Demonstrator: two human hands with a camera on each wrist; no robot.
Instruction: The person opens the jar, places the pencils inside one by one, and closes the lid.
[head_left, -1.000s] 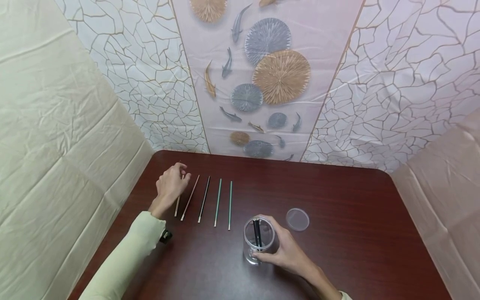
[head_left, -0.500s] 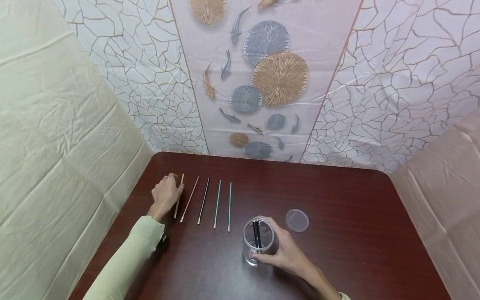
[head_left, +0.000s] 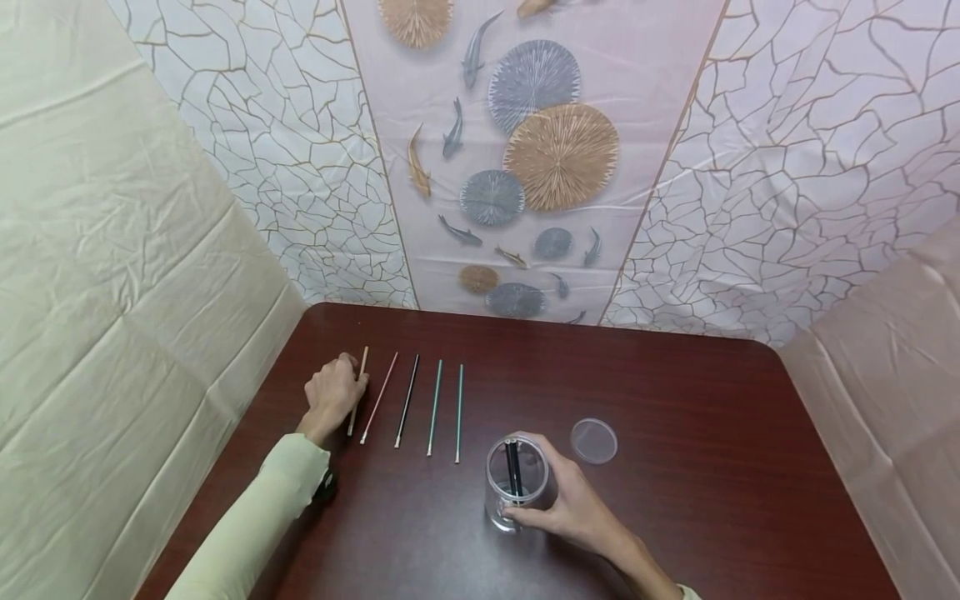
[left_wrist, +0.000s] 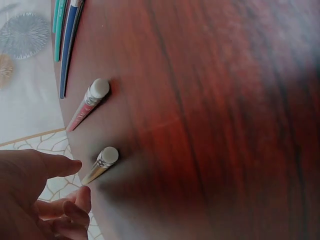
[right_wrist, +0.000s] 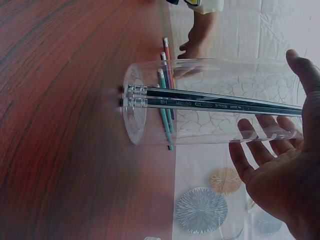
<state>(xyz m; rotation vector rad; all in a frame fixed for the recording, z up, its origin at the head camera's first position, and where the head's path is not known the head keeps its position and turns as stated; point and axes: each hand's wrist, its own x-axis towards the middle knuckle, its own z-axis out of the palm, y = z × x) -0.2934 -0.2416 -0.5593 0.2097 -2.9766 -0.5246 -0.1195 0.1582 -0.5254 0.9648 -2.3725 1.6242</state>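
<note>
A tan pencil [head_left: 364, 361] with a white eraser lies at the left end of a row. My left hand [head_left: 332, 392] is beside it, thumb and fingertips on either side with a gap showing between them in the left wrist view. Further right lie a pink pencil [head_left: 379, 397], a dark pencil [head_left: 407, 402] and two green pencils [head_left: 435, 408]. My right hand [head_left: 572, 502] grips a clear jar [head_left: 495, 508] standing on the table, its fingers curved round the wall. Two black pencils [right_wrist: 200, 102] lean inside, eraser ends down in the right wrist view.
A round clear lid [head_left: 595, 441] lies flat on the brown table [head_left: 697, 467], right of the jar. Patterned cloth [head_left: 558, 158] hangs behind the table's far edge. Pale cloth [head_left: 135, 275] walls off the left side.
My left hand has moved down and a little left, lowering beside the tan pencil, and has nearly stopped in the last half second. My right hand and the jar have hardly moved.
</note>
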